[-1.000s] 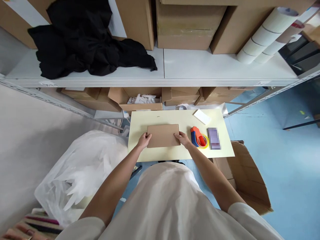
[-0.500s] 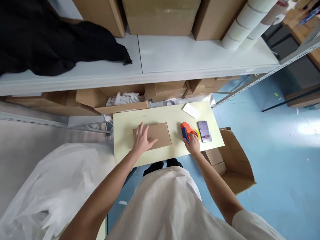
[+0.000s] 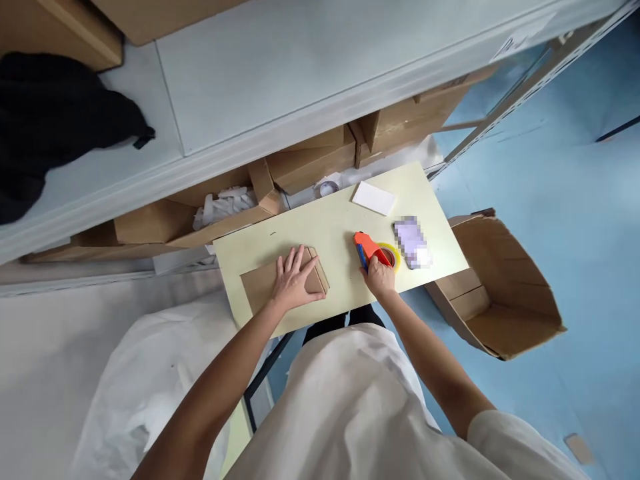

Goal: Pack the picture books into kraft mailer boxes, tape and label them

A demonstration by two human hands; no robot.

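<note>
Head view: the flat brown carton (image 3: pixel 260 287) is on the pale yellow tabletop (image 3: pixel 330 230), at its left part, near the edge on the wearer's side. It is lain across by the left hand (image 3: pixel 295 283): fingers spread wide over the top face toward the right end, thumb stretched to the near right corner; nothing is enclosed by that hand. Folded edges are shown at the carton's right end. The orange-and-blue tape dispenser (image 3: pixel 369 245) is held by the right hand (image 3: pixel 381 275), fingers curled round its near part, grip narrow; the exact finger placement is hidden by the hand's back. Whether the dispenser is lifted or rested on the tabletop cannot be told. Yellow-edged tape roll (image 3: pixel 397 256) is seated at the dispenser's right side. Carton and dispenser are kept apart by a bare strip of tabletop. Phone (image 3: pixel 411 241), pixelated, is placed just right of the dispenser; white box (image 3: pixel 374 198) is set near the far edge. Open carton (image 3: pixel 515 287) is seen on the floor, right of the table. White plastic bag (image 3: pixel 145 373) is bunched at left. Black cloth (image 3: pixel 65 113) is draped on the grey shelf (image 3: pixel 280 73) above.
</note>
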